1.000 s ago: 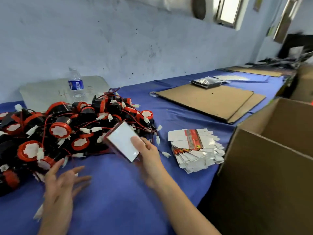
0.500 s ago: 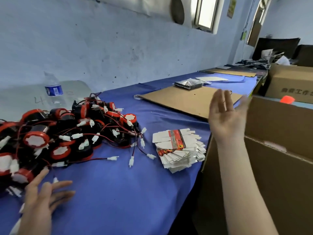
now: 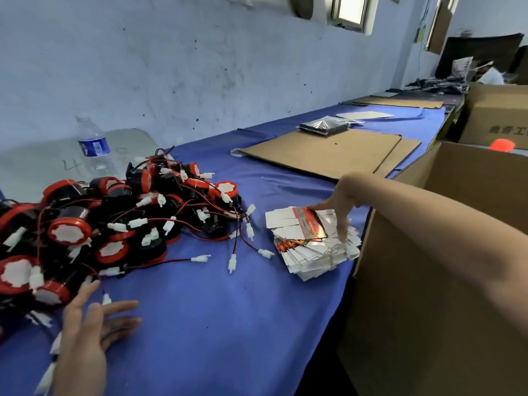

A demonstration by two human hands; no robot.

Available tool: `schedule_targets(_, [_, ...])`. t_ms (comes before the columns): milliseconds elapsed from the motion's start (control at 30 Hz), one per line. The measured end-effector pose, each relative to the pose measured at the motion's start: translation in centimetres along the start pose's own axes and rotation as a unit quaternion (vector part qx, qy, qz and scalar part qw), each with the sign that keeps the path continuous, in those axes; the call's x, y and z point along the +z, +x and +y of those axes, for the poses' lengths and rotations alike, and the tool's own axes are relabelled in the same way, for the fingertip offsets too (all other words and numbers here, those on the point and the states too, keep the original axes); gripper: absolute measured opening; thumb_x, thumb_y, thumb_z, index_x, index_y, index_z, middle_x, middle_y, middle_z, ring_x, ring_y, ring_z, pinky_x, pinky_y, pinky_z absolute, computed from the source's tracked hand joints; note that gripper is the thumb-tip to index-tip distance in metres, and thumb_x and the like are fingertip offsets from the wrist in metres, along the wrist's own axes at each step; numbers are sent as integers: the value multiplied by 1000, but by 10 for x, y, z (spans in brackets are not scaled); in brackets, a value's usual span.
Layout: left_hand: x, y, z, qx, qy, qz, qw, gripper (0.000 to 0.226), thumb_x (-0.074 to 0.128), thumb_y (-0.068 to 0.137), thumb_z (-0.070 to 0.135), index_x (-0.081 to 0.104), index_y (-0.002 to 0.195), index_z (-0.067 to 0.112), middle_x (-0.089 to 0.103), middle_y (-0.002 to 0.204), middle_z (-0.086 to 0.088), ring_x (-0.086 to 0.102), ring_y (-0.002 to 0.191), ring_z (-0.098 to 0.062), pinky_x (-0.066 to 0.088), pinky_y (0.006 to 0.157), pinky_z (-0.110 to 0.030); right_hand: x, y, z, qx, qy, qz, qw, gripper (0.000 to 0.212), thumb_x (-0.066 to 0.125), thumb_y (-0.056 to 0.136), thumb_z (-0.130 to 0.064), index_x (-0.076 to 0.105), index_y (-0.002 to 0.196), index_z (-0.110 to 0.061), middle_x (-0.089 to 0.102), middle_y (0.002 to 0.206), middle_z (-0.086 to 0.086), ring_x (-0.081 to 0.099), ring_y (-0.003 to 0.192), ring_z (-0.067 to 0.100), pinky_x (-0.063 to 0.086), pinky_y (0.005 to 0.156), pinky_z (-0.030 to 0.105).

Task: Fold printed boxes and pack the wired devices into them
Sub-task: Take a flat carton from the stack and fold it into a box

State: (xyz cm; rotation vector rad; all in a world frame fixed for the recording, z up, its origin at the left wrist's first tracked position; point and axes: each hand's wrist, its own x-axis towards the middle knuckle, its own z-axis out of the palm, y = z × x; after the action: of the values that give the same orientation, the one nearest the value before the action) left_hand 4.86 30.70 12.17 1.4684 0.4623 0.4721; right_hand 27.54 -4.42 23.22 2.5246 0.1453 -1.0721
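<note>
Place: small packing workshop | 9 o'clock: heap of black-and-red round wired devices [image 3: 114,218] on long blue-clothed bench [image 3: 200,324] | 3 o'clock: open brown cardboard carton [image 3: 428,310] | 1 o'clock: flat brown cardboard sheets [image 3: 323,152]

Device pile [image 3: 114,221] left; flat boxes [image 3: 311,244] right; carton [image 3: 445,281] beyond.

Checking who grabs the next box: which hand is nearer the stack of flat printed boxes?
Right. The right hand is on the stack of flat printed boxes, fingers touching its top. The left hand is well away, beside the pile of wired devices.
</note>
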Motion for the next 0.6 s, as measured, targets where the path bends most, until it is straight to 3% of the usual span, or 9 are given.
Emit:
schedule_targets(100, [1,0,4,-12,-7,-5,1000,43,22,108,18,25,150,17,55,83,-16,57,61,-33,47,40,-22,-1,0,-3,-4,28,-8,1000,127,82,62,-54,-16,143,-55,4,163,3,23,145,30,36,112,42])
schedule_targets(233, [-2,6,3,-27,-18,-5,999,43,19,108,21,25,150,17,60,77,-17,58,57,-34,51,52,-36,-9,-6,-10,10,-64,8,998,135,77,48,-67,-13,146,-51,9,162,2,21,146,31,26,115,51])
schedule_targets(333, [-8,9,-2,-23,-20,-12,999,43,21,108,21,25,151,17,66,52,-6,60,38,-19,47,35,-22,-14,-5,-9,5,-103,35,994,125,76,59,-66,-10,148,-49,7,163,-2,14,147,34,21,116,53])
schedule_targets(500, [-9,16,-6,-36,-18,-16,999,44,20,107,18,25,150,17,65,48,-2,59,34,-18,44,31,-21,-18,-9,-1,-4,-92,43,995,119,78,64,-60,-7,147,-52,4,162,-5,9,147,36,20,115,54])
schedule_targets(600, [-8,17,-7,-38,-19,-24,999,45,18,106,15,25,150,15,64,45,-1,57,32,-18,41,29,-20,-17,-5,4,-5,-83,58,995,119,78,65,-57,-7,148,-51,11,162,-3,14,147,34,21,115,55])
